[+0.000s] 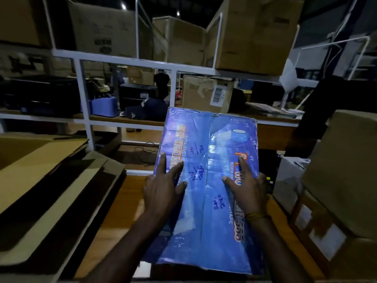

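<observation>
A glossy blue carton printed with adhesive-tape branding and handwritten pen marks lies on the wooden table in the middle of the view. My left hand rests flat on the carton's left half with its fingers spread and straight. On the right half lies my right hand, fingers straight, with its outer fingers at the carton's right edge. A yellow thread band circles my right wrist.
Flattened brown cardboard sheets are stacked at the left. Brown boxes and a white box stand at the right. Behind runs a white metal rack carrying cartons, a dark cap and a labelled box.
</observation>
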The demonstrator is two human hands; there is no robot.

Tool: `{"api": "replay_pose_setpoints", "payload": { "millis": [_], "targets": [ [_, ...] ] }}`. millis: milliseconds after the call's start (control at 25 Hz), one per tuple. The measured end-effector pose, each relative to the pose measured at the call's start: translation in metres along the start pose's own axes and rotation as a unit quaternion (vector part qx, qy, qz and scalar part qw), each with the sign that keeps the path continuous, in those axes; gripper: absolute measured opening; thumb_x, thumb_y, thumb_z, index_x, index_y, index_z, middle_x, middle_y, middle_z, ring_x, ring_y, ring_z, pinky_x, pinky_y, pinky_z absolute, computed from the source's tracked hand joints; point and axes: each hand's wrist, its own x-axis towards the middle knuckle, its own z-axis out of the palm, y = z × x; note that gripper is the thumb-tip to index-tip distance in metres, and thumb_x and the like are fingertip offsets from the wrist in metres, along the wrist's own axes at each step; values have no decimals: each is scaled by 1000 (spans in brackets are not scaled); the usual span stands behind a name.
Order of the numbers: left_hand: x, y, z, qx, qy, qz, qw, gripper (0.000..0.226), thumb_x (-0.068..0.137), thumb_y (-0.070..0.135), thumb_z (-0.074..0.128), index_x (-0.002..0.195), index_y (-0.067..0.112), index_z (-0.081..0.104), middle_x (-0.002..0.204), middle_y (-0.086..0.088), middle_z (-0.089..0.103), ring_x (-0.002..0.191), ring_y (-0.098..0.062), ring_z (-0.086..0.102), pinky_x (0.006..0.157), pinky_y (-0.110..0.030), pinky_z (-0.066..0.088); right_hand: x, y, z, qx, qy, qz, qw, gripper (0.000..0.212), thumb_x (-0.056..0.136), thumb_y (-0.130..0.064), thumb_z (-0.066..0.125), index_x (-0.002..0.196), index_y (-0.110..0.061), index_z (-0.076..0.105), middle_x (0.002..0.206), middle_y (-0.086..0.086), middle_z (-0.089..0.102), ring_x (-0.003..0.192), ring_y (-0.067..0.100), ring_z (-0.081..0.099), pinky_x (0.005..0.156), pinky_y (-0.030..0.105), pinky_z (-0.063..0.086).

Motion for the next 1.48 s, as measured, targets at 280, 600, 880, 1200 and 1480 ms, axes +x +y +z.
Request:
{"api": "replay_pose_setpoints", "payload": {
  "millis": [280, 600, 880, 1200, 1480],
  "targets": [
    [20, 6, -6, 42, -45, -30, 998, 46, 91, 53, 53, 136, 51, 46, 162, 11, 15, 130, -35, 46, 101, -48, 36, 40, 15, 15, -41, -97, 4, 994, 81, 82, -63, 64, 151, -44, 26, 145, 26, 34, 132, 46, 36, 111, 51, 33],
    [24, 0, -9, 86, -175, -9, 981, 42, 101, 42, 39, 143, 38, 44, 161, 3, 21, 137, -25, 41, 105, -43, 39, 53, 49, 49, -149, -224, 17, 963, 61, 95, -58, 35, 152, -41, 21, 157, 19, 23, 138, 47, 27, 114, 49, 25],
    [15, 11, -27, 109, -226, -30, 967, 43, 101, 46, 37, 143, 38, 44, 160, 0, 24, 135, -29, 42, 108, -39, 36, 47, 44, 42, -191, -283, -9, 940, 67, 92, -60, 27, 154, -32, 23, 156, 14, 33, 142, 45, 23, 115, 49, 22],
    [-16, 16, -6, 120, -168, 68, 976, 38, 99, 53, 34, 134, 50, 50, 152, 13, 39, 142, -27, 31, 113, -52, 23, -30, 10, -1, -156, -197, -98, 963, 58, 90, -73, 31, 143, -50, 40, 161, -1, 25, 149, 26, 15, 117, 51, 17],
    [-33, 23, -5, 30, -161, 198, 967, 51, 91, 62, 36, 134, 42, 52, 136, 15, 54, 126, -11, 48, 104, -44, 35, -46, 32, -9, -137, -201, -278, 929, 83, 69, -96, 13, 138, -57, 39, 154, -12, 37, 143, 21, 32, 114, 59, 21]
  ]
}}
